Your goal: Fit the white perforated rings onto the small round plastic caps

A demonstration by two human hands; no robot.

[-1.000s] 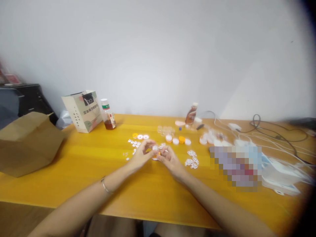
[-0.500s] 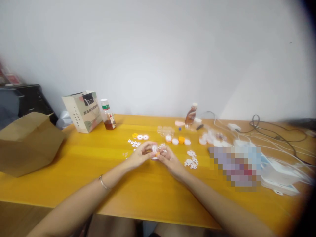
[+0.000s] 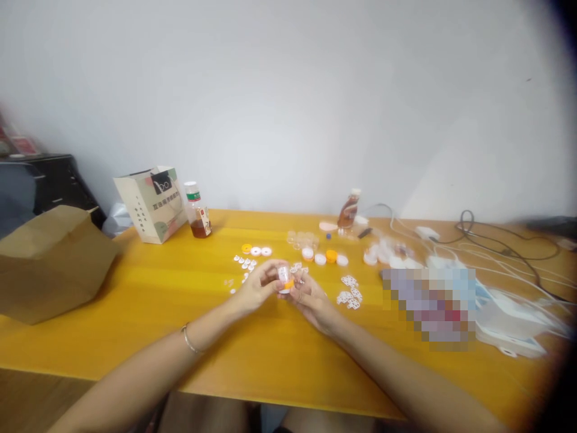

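Observation:
Between both hands, above the middle of the table, is a small clear round container with an orange band and a white bottom [image 3: 285,280]. My left hand [image 3: 261,285] grips its left side and top, fingers closed round it. The fingers of my right hand [image 3: 311,298] pinch its lower right edge. Behind my right hand lie small white cut-out pieces [image 3: 299,267], partly hidden. More white patterned pieces [image 3: 350,293] lie to its right. Left of my left hand are several small white discs [image 3: 244,262] and a few tiny clear bits [image 3: 229,282].
White rings and a yellow ring [image 3: 246,248] sit farther back, with clear cups [image 3: 302,239] and white and orange lids [image 3: 331,257]. Bottles [image 3: 199,213], a paper bag [image 3: 155,207] and a brown bag [image 3: 54,264] stand left. Cables [image 3: 505,246] and plastic packets [image 3: 509,313] cover the right.
My right fingers have shifted slightly down and right along the container, so more of its orange band shows. My left hand keeps its grip with little movement.

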